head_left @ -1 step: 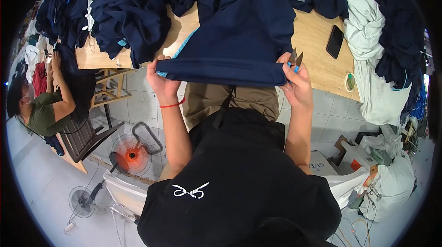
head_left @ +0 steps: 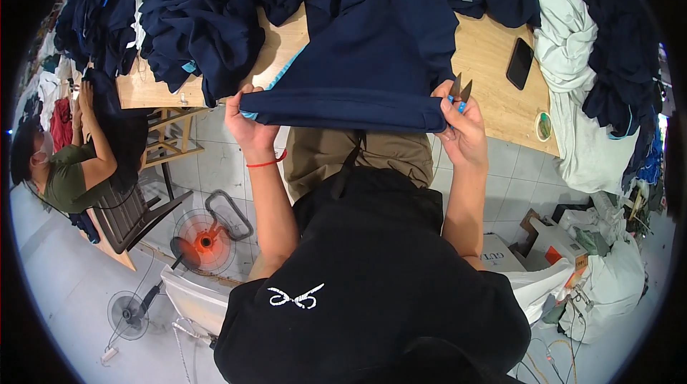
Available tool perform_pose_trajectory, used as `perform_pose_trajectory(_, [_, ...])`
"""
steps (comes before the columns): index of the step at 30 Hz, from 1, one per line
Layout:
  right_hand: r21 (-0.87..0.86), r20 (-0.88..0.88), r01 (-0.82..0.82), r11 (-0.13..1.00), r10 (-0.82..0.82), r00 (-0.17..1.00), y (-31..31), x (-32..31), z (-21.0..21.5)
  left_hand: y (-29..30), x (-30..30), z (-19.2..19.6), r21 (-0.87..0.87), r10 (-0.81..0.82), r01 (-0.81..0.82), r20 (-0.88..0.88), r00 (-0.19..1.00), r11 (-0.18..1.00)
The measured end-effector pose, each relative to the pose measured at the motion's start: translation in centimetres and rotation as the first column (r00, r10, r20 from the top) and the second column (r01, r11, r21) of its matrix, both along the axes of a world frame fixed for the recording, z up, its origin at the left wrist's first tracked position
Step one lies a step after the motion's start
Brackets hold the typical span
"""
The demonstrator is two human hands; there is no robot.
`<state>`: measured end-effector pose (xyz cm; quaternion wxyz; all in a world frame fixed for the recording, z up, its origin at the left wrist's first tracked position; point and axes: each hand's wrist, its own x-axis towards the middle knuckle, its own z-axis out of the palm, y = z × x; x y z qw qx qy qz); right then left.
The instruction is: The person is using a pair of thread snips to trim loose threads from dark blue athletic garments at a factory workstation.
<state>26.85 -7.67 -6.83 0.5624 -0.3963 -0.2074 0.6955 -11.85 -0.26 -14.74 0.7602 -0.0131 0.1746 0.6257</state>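
A navy garment (head_left: 365, 47) lies over the table edge, its near end a folded band stretched level between my two hands. My left hand (head_left: 252, 125) is closed on the band's left end, where a light blue strip shows along the side. On the right end, my right hand (head_left: 461, 126) grips the cloth between thumb and fingers. That same hand also holds small thread snips (head_left: 461, 92) with blue on them, their two pointed blades apart and facing away from me. The fingertips under the cloth are partly hidden.
The wooden table (head_left: 490, 90) carries a black phone (head_left: 519, 63), piled navy garments (head_left: 204, 33) and pale grey cloth (head_left: 565, 12). At left, a person (head_left: 75, 162) sits handling dark fabric. Fans (head_left: 206, 241) stand on the floor behind left; boxes (head_left: 501, 255) and bags lie behind right.
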Motion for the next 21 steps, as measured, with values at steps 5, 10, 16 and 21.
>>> perform_pose_trajectory(5, [0.11, 0.115, 0.032, 0.993, -0.044, 0.992, 0.1, 0.5, 1.7, 0.6, 1.1, 2.2, -0.162, 0.122, -0.137, -0.102, 0.987, 0.977])
perform_pose_trajectory(10, [0.084, 0.066, 0.084, 0.993, -0.09, 0.994, 0.2, -0.3, 2.3, 0.5, 0.2, 1.4, -0.117, 0.09, -0.103, -0.108, 0.99, 0.988])
perform_pose_trajectory(16, [-0.024, -0.231, 0.077, 0.997, -0.08, 0.97, 0.7, -1.4, 2.0, 1.1, -0.5, -2.6, -0.092, -0.09, 0.096, 0.06, 0.994, 0.991])
perform_pose_trajectory(21, [-0.04, -0.321, 0.027, 0.999, -0.039, 0.946, 0.8, -2.7, 2.1, -0.4, 3.9, -1.0, -0.162, -0.026, -0.144, -0.747, 0.664, 0.976])
